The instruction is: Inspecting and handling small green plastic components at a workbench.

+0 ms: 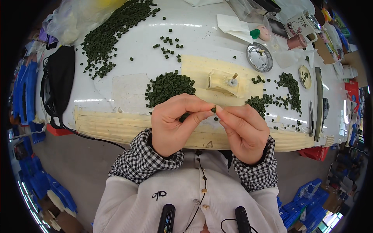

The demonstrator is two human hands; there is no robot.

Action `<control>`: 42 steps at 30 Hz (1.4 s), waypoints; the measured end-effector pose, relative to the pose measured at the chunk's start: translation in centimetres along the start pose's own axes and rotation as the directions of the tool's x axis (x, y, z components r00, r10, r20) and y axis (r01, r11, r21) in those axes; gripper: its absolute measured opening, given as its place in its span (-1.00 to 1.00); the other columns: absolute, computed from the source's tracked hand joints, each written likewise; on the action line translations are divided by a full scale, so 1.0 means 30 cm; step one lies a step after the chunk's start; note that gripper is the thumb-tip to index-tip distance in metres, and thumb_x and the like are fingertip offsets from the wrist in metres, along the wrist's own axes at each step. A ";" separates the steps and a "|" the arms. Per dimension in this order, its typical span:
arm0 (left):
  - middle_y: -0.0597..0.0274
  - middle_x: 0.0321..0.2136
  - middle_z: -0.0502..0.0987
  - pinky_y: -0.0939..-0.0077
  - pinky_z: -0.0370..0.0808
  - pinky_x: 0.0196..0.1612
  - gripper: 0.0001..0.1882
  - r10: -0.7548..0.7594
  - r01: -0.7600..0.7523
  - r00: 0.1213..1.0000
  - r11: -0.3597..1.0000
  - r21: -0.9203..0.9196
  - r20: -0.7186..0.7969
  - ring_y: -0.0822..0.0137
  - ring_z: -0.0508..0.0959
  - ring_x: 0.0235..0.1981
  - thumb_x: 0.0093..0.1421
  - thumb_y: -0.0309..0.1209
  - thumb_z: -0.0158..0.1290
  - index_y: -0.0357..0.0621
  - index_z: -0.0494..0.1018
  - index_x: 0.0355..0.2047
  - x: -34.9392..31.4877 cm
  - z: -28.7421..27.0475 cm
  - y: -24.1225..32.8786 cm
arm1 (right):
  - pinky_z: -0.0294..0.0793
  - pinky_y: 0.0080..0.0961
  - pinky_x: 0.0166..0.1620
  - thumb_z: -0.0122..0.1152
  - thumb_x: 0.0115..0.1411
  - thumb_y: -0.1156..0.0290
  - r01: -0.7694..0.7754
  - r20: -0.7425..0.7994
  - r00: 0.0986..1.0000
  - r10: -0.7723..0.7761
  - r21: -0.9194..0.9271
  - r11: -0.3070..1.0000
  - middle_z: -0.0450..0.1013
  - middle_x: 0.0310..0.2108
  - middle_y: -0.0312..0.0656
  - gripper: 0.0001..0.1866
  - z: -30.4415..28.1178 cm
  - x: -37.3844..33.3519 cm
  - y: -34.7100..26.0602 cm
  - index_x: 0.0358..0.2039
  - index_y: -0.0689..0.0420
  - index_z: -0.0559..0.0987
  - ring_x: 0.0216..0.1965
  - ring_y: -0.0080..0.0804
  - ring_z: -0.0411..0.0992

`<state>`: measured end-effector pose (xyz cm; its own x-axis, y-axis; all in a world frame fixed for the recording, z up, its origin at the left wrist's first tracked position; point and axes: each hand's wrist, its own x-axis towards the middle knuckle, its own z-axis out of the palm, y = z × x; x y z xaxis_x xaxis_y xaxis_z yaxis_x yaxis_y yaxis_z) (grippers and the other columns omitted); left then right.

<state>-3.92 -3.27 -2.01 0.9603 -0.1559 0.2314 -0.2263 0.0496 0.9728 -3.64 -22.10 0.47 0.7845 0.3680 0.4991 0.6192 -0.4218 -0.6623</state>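
Observation:
My left hand (176,120) pinches a small dark green piece (213,110) between thumb and forefinger, above the table's front edge. The fingertips of my right hand (244,130) meet it from the other side, closed together; whether they grip the same piece or another tiny part is hidden. Just beyond my left hand lies a round heap of like green pieces (171,87). Past my right hand, a small tape-covered block (223,82) with a short upright peg (233,80) stands on a yellowish taped patch. More loose green pieces (258,104) are scattered right of my right hand.
A large green heap (107,37) spreads at the far left, near a plastic bag (77,21) and a black bag (60,81). To the right are a round metal dish (259,57), a pink spool (297,41), a small round dish (305,76), tweezers (311,118) and a long bar (318,105).

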 end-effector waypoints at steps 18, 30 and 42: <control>0.16 -0.43 0.58 0.62 0.46 -0.35 -0.83 0.003 -0.003 0.999 1.000 -0.001 -0.033 0.43 0.55 -0.41 0.06 -0.65 0.19 -0.28 0.59 -0.30 0.005 0.009 -0.003 | 0.45 -0.54 -0.36 0.26 -0.02 0.70 -0.054 -0.003 0.999 0.054 0.011 0.999 0.50 -0.32 -0.16 -0.66 -0.005 -0.018 -0.005 -0.16 0.23 0.61 -0.40 -0.35 0.45; 0.25 -0.50 0.46 0.47 0.46 -0.33 -0.77 0.233 -0.380 0.923 0.679 0.629 0.306 0.26 0.45 -0.40 -0.15 -0.61 0.17 -0.22 0.54 -0.40 -0.009 0.022 0.012 | 0.38 -0.41 -0.32 0.36 -0.12 0.59 -0.141 0.060 0.983 0.173 -0.351 0.926 0.44 -0.45 -0.21 -0.81 -0.136 -0.084 0.029 -0.41 0.20 0.60 -0.37 -0.25 0.37; 0.24 -0.50 0.48 0.45 0.37 -0.38 -0.80 0.263 -0.287 0.953 0.616 0.734 0.152 0.25 0.40 -0.41 -0.09 -0.64 0.23 -0.19 0.57 -0.40 0.003 -0.018 0.027 | 0.38 -0.36 -0.34 0.33 -0.11 0.64 -0.174 -0.074 0.985 0.157 -0.411 0.895 0.43 -0.47 -0.18 -0.82 -0.077 -0.122 0.050 -0.45 0.21 0.53 -0.41 -0.21 0.38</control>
<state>-3.94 -2.71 -1.22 0.8306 -0.2853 0.4783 -0.5348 -0.6483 0.5419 -5.52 -25.99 -1.06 0.8722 0.2347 0.4293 0.4317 -0.7819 -0.4497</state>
